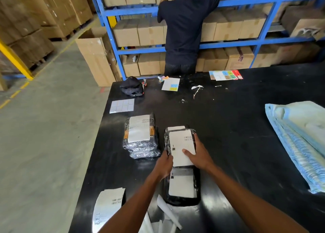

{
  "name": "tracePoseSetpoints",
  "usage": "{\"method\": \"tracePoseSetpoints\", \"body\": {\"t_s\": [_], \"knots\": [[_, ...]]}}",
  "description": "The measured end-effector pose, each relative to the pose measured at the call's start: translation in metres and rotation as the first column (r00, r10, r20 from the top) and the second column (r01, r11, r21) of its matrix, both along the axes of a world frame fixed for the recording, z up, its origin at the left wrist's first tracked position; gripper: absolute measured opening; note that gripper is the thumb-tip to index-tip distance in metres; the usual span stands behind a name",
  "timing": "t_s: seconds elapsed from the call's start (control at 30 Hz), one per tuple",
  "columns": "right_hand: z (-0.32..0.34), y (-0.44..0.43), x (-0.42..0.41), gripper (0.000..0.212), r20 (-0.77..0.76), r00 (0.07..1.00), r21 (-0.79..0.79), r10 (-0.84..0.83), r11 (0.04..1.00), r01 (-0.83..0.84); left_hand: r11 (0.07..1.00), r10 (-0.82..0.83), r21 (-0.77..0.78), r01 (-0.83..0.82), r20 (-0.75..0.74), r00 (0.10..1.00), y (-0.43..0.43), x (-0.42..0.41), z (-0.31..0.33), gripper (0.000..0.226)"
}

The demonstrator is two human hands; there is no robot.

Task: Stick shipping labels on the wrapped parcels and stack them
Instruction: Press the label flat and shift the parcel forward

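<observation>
Both my hands hold a black wrapped parcel with a white label on top, above the black table. My left hand grips its near-left edge; my right hand grips the right side with the thumb on the label. Another labelled parcel's edge peeks out just behind it. A further labelled parcel lies flat below my hands. A stack of labelled parcels stands to the left. A strip of printed shipping labels lies at the near-left table edge.
Peeled backing paper curls at the front edge. A folded blue sheet pile lies right. A sticker sheet, black cap and coloured label sheets lie farther back. A person faces blue shelving with cartons.
</observation>
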State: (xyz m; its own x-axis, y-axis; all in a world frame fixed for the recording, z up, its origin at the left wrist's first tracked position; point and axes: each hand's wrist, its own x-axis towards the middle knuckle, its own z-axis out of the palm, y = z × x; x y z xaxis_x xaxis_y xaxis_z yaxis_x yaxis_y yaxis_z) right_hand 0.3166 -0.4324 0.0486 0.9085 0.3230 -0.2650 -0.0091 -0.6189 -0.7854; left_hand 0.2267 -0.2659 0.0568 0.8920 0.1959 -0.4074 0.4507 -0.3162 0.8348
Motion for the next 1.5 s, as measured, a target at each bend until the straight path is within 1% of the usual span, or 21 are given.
{"method": "tracePoseSetpoints", "body": {"t_s": [0.1, 0.23, 0.37, 0.47, 0.53, 0.63, 0.73, 0.83, 0.97, 1.07, 1.13, 1.2, 1.3, 1.33, 1.4, 1.5], "knots": [[0.002, 0.012, 0.025, 0.1, -0.01, 1.0, -0.006, 0.026, 1.0, -0.027, 0.999, 0.039, -0.022, -0.038, 0.035, 0.999, -0.002, 0.021, 0.005, 0.038], [-0.002, 0.026, 0.049, 0.101, -0.037, 0.997, -0.016, 0.06, 0.998, -0.061, 0.994, 0.093, -0.072, -0.087, 0.078, 0.993, 0.004, 0.047, 0.004, 0.042], [-0.011, 0.039, 0.07, 0.102, -0.065, 0.997, -0.017, 0.05, 0.999, -0.051, 0.989, 0.128, -0.077, -0.125, 0.037, 0.991, 0.014, 0.072, -0.016, 0.044], [-0.02, 0.045, 0.081, 0.099, -0.084, 0.996, -0.06, 0.032, 0.998, -0.037, 0.987, 0.138, -0.078, -0.138, -0.002, 0.99, 0.018, 0.084, -0.04, 0.058], [-0.024, 0.048, 0.085, 0.097, -0.072, 0.997, -0.079, 0.028, 0.996, -0.034, 0.989, 0.141, -0.051, -0.141, -0.017, 0.99, 0.018, 0.088, -0.044, 0.065], [-0.03, 0.05, 0.088, 0.095, -0.08, 0.996, -0.126, 0.046, 0.99, -0.056, 0.989, 0.148, -0.018, -0.148, -0.014, 0.989, 0.015, 0.09, -0.034, 0.066], [-0.033, 0.049, 0.089, 0.095, -0.091, 0.994, -0.151, 0.055, 0.986, -0.068, 0.99, 0.14, -0.006, -0.14, -0.003, 0.99, 0.018, 0.091, -0.048, 0.066], [-0.033, 0.049, 0.091, 0.096, -0.124, 0.989, -0.163, 0.082, 0.981, -0.102, 0.989, 0.148, 0.008, -0.147, -0.025, 0.989, 0.021, 0.09, -0.068, 0.07], [-0.027, 0.044, 0.098, 0.097, -0.156, 0.978, -0.189, 0.142, 0.967, -0.17, 0.99, 0.14, 0.002, -0.14, -0.037, 0.989, 0.016, 0.085, -0.038, 0.069], [-0.027, 0.042, 0.097, 0.09, -0.164, 0.977, -0.211, 0.136, 0.963, -0.17, 0.996, 0.093, 0.011, -0.093, -0.059, 0.994, 0.018, 0.076, -0.032, 0.075], [-0.025, 0.043, 0.089, 0.082, -0.124, 0.986, -0.281, 0.112, 0.949, -0.143, 0.996, 0.09, -0.005, -0.09, -0.071, 0.993, 0.027, 0.069, -0.05, 0.082], [-0.018, 0.045, 0.077, 0.075, -0.029, 0.993, -0.351, 0.116, 0.929, -0.119, 0.998, 0.064, -0.004, -0.064, -0.079, 0.995, 0.025, 0.052, -0.041, 0.088], [0.001, 0.048, 0.053, 0.067, 0.11, 0.985, -0.394, 0.134, 0.916, -0.081, 1.0, 0.009, -0.009, -0.009, -0.023, 1.0, 0.018, 0.018, -0.007, 0.06], [0.007, 0.05, 0.046, 0.066, 0.151, 0.978, -0.4, 0.144, 0.914, -0.073, 1.0, 0.001, 0.001, -0.001, 0.007, 1.0, 0.021, 0.009, -0.005, 0.06], [0.016, 0.053, 0.029, 0.063, 0.227, 0.958, -0.394, 0.173, 0.916, -0.072, 0.998, 0.04, 0.042, -0.042, 0.045, 0.998, 0.036, -0.009, -0.002, 0.062], [0.024, 0.063, 0.004, 0.052, 0.314, 0.922, -0.379, 0.225, 0.921, -0.095, 0.989, 0.125, 0.067, -0.13, 0.077, 0.989, 0.068, -0.032, 0.004, 0.054]]}}
